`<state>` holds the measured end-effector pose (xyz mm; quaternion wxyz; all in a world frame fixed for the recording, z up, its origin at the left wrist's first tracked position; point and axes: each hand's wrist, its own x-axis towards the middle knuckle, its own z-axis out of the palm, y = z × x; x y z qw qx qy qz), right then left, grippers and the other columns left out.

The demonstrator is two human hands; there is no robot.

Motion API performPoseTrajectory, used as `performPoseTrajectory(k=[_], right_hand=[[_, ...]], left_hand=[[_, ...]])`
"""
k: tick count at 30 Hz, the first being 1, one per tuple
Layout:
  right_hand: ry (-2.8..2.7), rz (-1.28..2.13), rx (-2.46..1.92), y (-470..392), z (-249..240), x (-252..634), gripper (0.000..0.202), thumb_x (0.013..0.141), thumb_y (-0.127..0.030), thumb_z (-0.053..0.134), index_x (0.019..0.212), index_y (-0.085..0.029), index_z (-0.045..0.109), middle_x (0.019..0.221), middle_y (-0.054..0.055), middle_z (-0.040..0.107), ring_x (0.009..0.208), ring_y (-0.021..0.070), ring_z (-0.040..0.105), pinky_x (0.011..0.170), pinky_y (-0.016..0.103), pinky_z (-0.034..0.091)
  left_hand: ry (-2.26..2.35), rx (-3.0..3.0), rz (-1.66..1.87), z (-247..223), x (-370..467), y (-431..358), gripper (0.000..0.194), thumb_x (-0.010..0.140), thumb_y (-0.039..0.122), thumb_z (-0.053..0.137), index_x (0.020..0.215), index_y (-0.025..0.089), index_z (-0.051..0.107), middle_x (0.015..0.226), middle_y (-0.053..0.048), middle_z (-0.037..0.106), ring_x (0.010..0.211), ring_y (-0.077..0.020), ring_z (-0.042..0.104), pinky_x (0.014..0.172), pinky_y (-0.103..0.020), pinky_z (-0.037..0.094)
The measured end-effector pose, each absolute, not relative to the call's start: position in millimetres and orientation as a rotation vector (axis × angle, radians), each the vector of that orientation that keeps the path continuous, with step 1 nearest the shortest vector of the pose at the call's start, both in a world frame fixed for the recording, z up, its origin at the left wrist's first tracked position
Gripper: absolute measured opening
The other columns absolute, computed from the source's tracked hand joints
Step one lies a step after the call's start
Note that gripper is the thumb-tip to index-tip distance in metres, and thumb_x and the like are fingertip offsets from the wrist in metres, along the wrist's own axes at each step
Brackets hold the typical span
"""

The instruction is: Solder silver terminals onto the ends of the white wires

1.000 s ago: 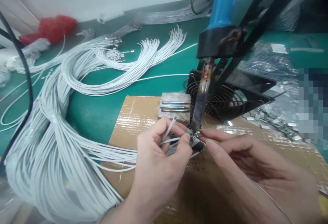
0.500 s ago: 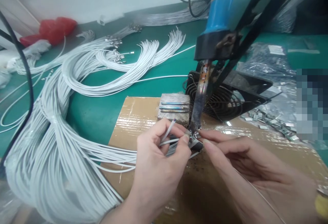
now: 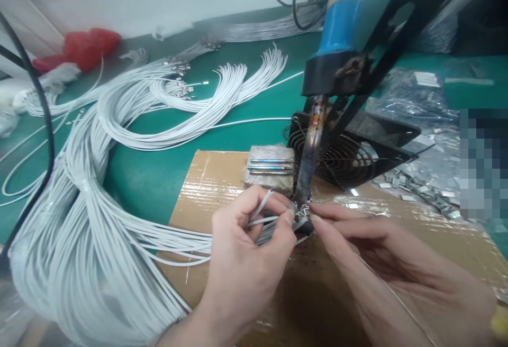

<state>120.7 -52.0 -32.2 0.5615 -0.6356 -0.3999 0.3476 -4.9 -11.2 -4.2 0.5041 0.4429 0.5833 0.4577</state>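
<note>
Left hand (image 3: 250, 257) and right hand (image 3: 397, 262) nearly meet at the tip of the iron (image 3: 311, 146), fingertips close together. Thumb and forefinger of the left pinch a white cable (image 3: 262, 220) near its end; a second end (image 3: 262, 204) pokes up between the fingers, its cut tip showing a dark core. On the right, thumb and forefinger are drawn in narrow on a thin wire (image 3: 397, 297), which runs back across the palm to the bottom edge. Small bright metal shows between the two sets of fingertips, just under the iron, too small to make out.

More cables pass beneath the left hand, joining the big bundle (image 3: 75, 273) that sweeps down the left side. All this is over the cardboard (image 3: 206, 188), which lies on the green table (image 3: 246, 135). Just behind the left hand sits a grey block (image 3: 270, 177) with thin metal strips on top. A black clamp (image 3: 337, 72) grips the iron, slightly tilted, in front of the fan (image 3: 349, 156). To the right, loose metal parts (image 3: 424, 193) lie near a clear bag (image 3: 413, 90). Farther back, shorter cables (image 3: 230, 85) curve across the table.
</note>
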Motion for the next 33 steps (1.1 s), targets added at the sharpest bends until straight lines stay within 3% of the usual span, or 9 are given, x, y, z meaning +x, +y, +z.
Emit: performPoseTrajectory(k=[10,17,23,33], right_hand=[[-1.051,0.716,-1.542,-49.0,-36.3,122.2,0.016,0.084,-0.04,0.082,0.072,-0.031,0.075,0.097,-0.003,0.084,0.087,0.0203,0.08,0.08,0.026,0.063],[-1.015,0.74,-1.522,-49.3,-36.9,121.6,0.011,0.082,-0.041,0.084,0.076,-0.033,0.077,0.099,-0.002,0.083,0.086,0.0215,0.08,0.085,0.03,0.063],[-1.021,0.725,-1.551,-50.8,-38.2,122.4,0.011,0.084,-0.04,0.082,0.076,-0.035,0.078,0.101,-0.003,0.083,0.089,0.0205,0.08,0.085,0.027,0.063],[-1.106,0.693,-1.543,-53.7,-42.0,134.7,0.016,0.088,-0.041,0.078,0.08,-0.028,0.072,0.099,0.0,0.083,0.086,0.0198,0.081,0.082,0.025,0.064]], left_hand=[[1.416,1.071,1.063,-4.4,-6.9,-11.0,0.016,0.077,0.009,0.072,0.066,0.019,0.066,0.077,0.001,0.072,0.075,-0.0131,0.068,0.066,-0.017,0.055],[1.415,1.087,1.09,-5.2,-4.2,-11.9,0.015,0.077,0.009,0.072,0.067,0.019,0.067,0.079,0.0,0.073,0.077,-0.014,0.07,0.068,-0.018,0.055],[1.408,1.11,1.114,-6.1,-4.1,-13.0,0.014,0.078,0.01,0.073,0.068,0.019,0.068,0.08,0.0,0.073,0.078,-0.0141,0.07,0.068,-0.017,0.055],[1.408,1.097,1.07,-10.5,-3.7,-14.3,0.018,0.078,0.01,0.071,0.065,0.019,0.064,0.077,0.0,0.07,0.073,-0.0127,0.067,0.067,-0.018,0.055]])
